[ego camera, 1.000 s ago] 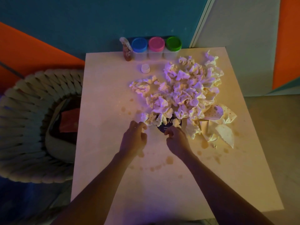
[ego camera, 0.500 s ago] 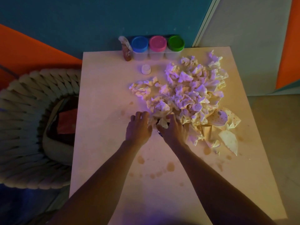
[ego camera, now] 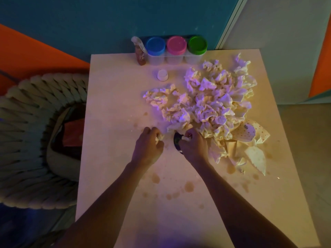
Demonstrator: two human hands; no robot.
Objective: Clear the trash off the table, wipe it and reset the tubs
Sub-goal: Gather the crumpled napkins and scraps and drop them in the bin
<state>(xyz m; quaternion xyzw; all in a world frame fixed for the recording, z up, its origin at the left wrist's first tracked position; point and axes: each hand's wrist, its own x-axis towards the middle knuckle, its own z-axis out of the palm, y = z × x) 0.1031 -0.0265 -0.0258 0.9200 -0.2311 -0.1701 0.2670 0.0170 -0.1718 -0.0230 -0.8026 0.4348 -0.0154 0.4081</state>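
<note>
Both hands work at the near edge of the heap of crumpled paper [ego camera: 211,102] on the counter [ego camera: 114,97]. The left hand [ego camera: 147,146] has its grip closed around a small wad of paper [ego camera: 159,137], the fingers curled over it. The right hand [ego camera: 194,146] pinches another pale scrap [ego camera: 186,139] just above a dark round object [ego camera: 177,142], which lies between the two hands and is partly hidden under the right one; what it is I cannot tell.

Beyond and to the right of the right grip the heap is thick and covers much of the counter. Close to the right of this grip lie a dotted paper piece [ego camera: 250,132] and a torn flat piece [ego camera: 256,158]. Far beyond both grips, at the back edge, stand three tubs with a blue lid [ego camera: 155,45], a pink lid [ego camera: 176,44] and a green lid [ego camera: 198,44], with a small bottle [ego camera: 140,52] touching them on the left. A small white cup [ego camera: 162,75] stands upside down between the tubs and the heap. Brown stains [ego camera: 189,186] mark the counter nearer than the grips. To the left of the counter stands a woven basket [ego camera: 26,140].
</note>
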